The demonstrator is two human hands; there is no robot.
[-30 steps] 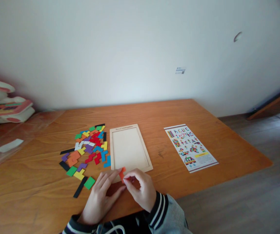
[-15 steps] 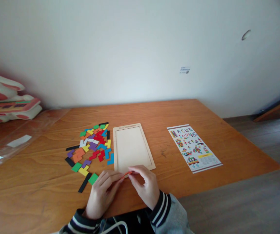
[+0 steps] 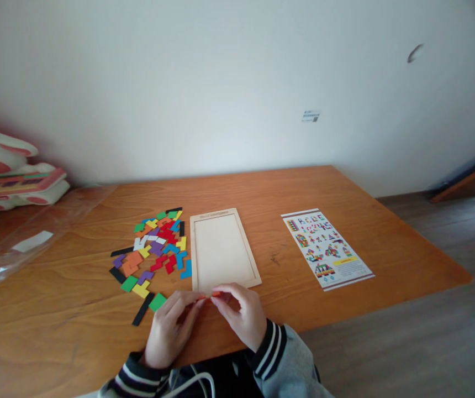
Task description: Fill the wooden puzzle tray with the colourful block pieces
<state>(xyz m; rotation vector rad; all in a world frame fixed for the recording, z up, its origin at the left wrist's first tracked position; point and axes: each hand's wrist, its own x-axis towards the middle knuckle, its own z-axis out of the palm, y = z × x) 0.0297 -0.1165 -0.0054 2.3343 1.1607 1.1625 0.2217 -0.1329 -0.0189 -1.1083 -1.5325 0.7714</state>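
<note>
My left hand (image 3: pixel 171 326) and my right hand (image 3: pixel 243 312) meet at the near edge of a pale wooden puzzle tray (image 3: pixel 193 254). Both are closed in a pinch on a small orange-red puzzle piece (image 3: pixel 216 294), its bits showing at the fingertips of each hand. Fingers hide much of it, so its full shape cannot be made out. The tray lies flat with nothing in its recess. Left of it is a loose spread of flat puzzle pieces; a green piece (image 3: pixel 157 302) and a black bar (image 3: pixel 142 309) lie closest to my left hand.
A printed pattern sheet (image 3: pixel 326 249) lies flat to the right on the wooden table (image 3: pixel 279 190). At the far left are a clear plastic bag (image 3: pixel 75 204) and a white and pink toy keyboard (image 3: pixel 26 188). The wall (image 3: pixel 204 88) bounds the table's back.
The puzzle piece has turned in my fingers, from a thin slanted edge to a more level one. My right fingertips have shifted slightly left. The whole view has moved a little.
</note>
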